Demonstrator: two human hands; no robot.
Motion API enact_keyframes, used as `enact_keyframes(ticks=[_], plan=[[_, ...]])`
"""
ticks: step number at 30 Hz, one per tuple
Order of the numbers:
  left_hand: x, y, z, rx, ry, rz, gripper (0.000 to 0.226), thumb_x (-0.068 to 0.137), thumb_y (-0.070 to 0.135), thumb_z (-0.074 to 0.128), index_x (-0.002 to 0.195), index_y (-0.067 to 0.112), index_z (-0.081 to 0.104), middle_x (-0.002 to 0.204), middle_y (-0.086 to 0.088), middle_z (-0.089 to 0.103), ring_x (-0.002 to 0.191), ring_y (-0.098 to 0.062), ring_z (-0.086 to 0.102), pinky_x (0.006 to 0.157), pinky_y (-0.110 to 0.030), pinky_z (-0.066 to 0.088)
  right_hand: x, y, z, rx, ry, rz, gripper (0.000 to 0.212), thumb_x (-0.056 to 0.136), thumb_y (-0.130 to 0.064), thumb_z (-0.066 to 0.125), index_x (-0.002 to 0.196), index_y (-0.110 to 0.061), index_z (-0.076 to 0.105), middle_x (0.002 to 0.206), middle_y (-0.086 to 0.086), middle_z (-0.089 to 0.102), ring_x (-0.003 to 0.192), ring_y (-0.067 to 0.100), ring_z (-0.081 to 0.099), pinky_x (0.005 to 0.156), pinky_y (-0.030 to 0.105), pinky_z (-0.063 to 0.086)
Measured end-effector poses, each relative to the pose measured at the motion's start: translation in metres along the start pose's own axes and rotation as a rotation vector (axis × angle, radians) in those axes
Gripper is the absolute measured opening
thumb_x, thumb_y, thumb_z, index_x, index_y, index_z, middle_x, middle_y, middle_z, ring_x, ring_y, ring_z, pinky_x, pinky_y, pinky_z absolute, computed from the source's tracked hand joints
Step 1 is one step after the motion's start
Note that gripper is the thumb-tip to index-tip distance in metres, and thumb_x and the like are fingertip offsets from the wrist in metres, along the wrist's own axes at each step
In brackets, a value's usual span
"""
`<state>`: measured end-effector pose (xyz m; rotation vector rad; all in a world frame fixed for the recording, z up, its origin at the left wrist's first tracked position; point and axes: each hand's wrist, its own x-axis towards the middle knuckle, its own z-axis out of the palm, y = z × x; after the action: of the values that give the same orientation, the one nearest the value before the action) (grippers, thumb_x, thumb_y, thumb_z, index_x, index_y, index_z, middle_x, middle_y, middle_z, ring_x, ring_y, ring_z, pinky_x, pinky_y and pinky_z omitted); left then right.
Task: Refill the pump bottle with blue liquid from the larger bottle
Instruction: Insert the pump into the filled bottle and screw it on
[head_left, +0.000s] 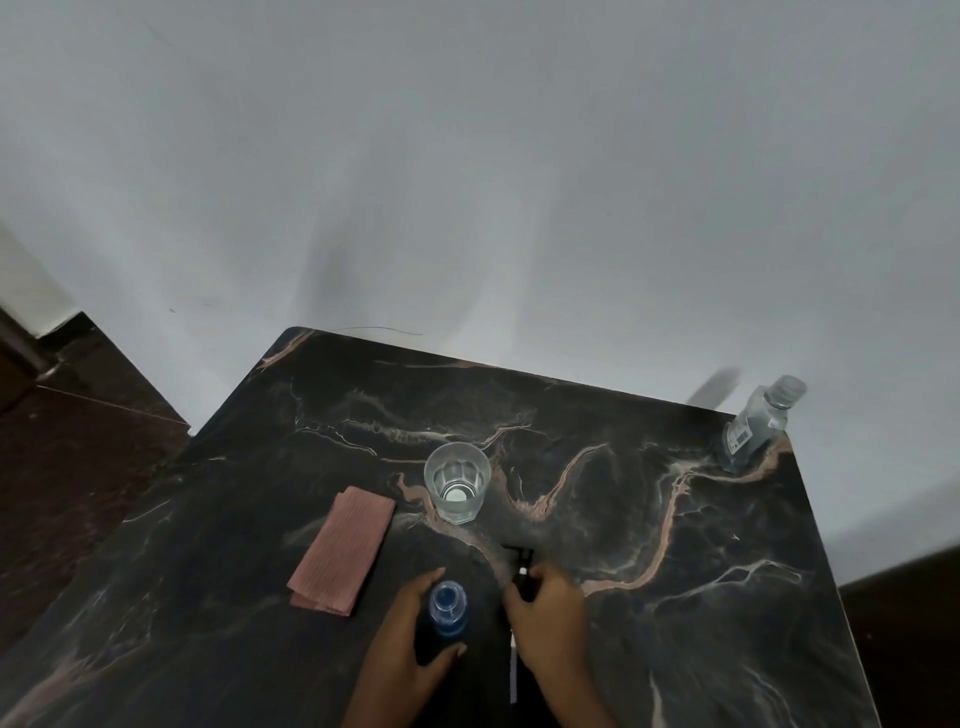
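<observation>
Two hands are busy near the table (675, 519) edge. The small blue bottle (448, 610) is held upright by the left hand (410, 649), with its top open. The pump top (521, 569) is pinched by the right hand (550, 618), lifted off. Nothing looks poured yet. The far clear bottle (756, 423) is left untouched.

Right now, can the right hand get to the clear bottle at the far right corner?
Probably yes. The right hand grips the pump head, so that goes down first; the table toward the clear bottle looks unobstructed.
</observation>
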<state>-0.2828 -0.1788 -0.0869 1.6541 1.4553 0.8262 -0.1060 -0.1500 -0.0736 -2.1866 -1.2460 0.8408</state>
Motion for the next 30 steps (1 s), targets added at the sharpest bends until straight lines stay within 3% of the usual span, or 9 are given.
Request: enact_keyframes(ticks=[3, 7, 11, 17, 21, 24, 26, 30], plan=[[0.0, 0.0, -0.001, -0.032, -0.005, -0.042, 0.071, 0.067, 0.014, 0.088, 0.125, 0.035, 0.052, 0.128, 0.021, 0.059, 0.122, 0.008, 0.053, 0.102, -0.006, 0.039, -0.003, -0.001, -0.021, 0.087, 0.122, -0.047, 0.017, 0.083, -0.022, 0.073, 0.095, -0.011, 0.069, 0.092, 0.007, 0.07, 0.083, 0.022, 0.065, 0.071, 0.027, 0.047], [0.001, 0.003, 0.0, -0.118, -0.016, -0.098, 0.063, 0.069, 0.017, 0.087, 0.123, 0.032, 0.057, 0.122, 0.021, 0.065, 0.117, 0.004, 0.06, 0.102, -0.018, 0.047, -0.006, -0.017, -0.055, 0.242, 0.238, -0.171, 0.009, 0.085, -0.02, 0.073, 0.093, -0.018, 0.067, 0.089, -0.001, 0.068, 0.078, 0.015, 0.066, 0.069, 0.029, 0.054], [0.001, 0.011, 0.001, -0.154, 0.001, -0.109, 0.059, 0.071, 0.018, 0.087, 0.121, 0.032, 0.059, 0.12, 0.025, 0.064, 0.114, 0.004, 0.061, 0.099, -0.016, 0.049, -0.016, -0.042, -0.08, 0.419, 0.276, -0.281, 0.017, 0.084, -0.019, 0.075, 0.094, -0.029, 0.064, 0.091, -0.006, 0.069, 0.081, 0.004, 0.066, 0.068, 0.01, 0.051], [0.005, 0.031, -0.007, -0.191, 0.077, -0.104, 0.05, 0.068, 0.011, 0.087, 0.113, 0.024, 0.068, 0.109, 0.011, 0.074, 0.105, -0.002, 0.068, 0.098, -0.038, 0.054, -0.04, -0.08, -0.111, 0.587, 0.296, -0.429, 0.019, 0.083, -0.027, 0.074, 0.099, -0.031, 0.065, 0.089, -0.008, 0.071, 0.084, 0.006, 0.068, 0.073, 0.011, 0.051], [0.014, 0.07, -0.022, -0.201, 0.077, -0.011, 0.054, 0.07, 0.018, 0.086, 0.116, 0.035, 0.067, 0.111, 0.018, 0.073, 0.107, 0.001, 0.067, 0.098, -0.031, 0.054, -0.06, -0.113, -0.139, 0.702, 0.293, -0.566, 0.021, 0.081, -0.033, 0.07, 0.101, -0.036, 0.065, 0.096, -0.01, 0.071, 0.091, 0.006, 0.068, 0.078, 0.013, 0.052], [0.022, 0.103, -0.036, -0.147, 0.096, 0.104, 0.058, 0.07, 0.021, 0.086, 0.112, 0.053, 0.061, 0.108, 0.029, 0.071, 0.104, 0.01, 0.065, 0.091, -0.013, 0.051, -0.071, -0.137, -0.158, 0.751, 0.295, -0.661, 0.02, 0.085, -0.036, 0.073, 0.103, -0.037, 0.064, 0.098, -0.009, 0.071, 0.092, 0.007, 0.068, 0.079, 0.013, 0.052], [0.025, 0.124, -0.046, -0.122, 0.095, 0.163, 0.056, 0.07, 0.027, 0.085, 0.111, 0.055, 0.061, 0.106, 0.033, 0.069, 0.102, 0.012, 0.064, 0.085, -0.006, 0.05, -0.077, -0.15, -0.168, 0.742, 0.29, -0.703, 0.022, 0.085, -0.041, 0.071, 0.105, -0.036, 0.063, 0.098, -0.009, 0.071, 0.094, 0.008, 0.068, 0.079, 0.013, 0.052], [0.028, 0.148, -0.056, -0.137, 0.099, 0.218, 0.055, 0.07, 0.033, 0.083, 0.122, 0.034, 0.067, 0.103, 0.024, 0.073, 0.096, 0.006, 0.068, 0.082, -0.022, 0.059, -0.084, -0.16, -0.177, 0.758, 0.273, -0.758, 0.022, 0.087, -0.035, 0.07, 0.108, -0.031, 0.063, 0.1, -0.006, 0.071, 0.095, 0.012, 0.069, 0.081, 0.015, 0.052]])
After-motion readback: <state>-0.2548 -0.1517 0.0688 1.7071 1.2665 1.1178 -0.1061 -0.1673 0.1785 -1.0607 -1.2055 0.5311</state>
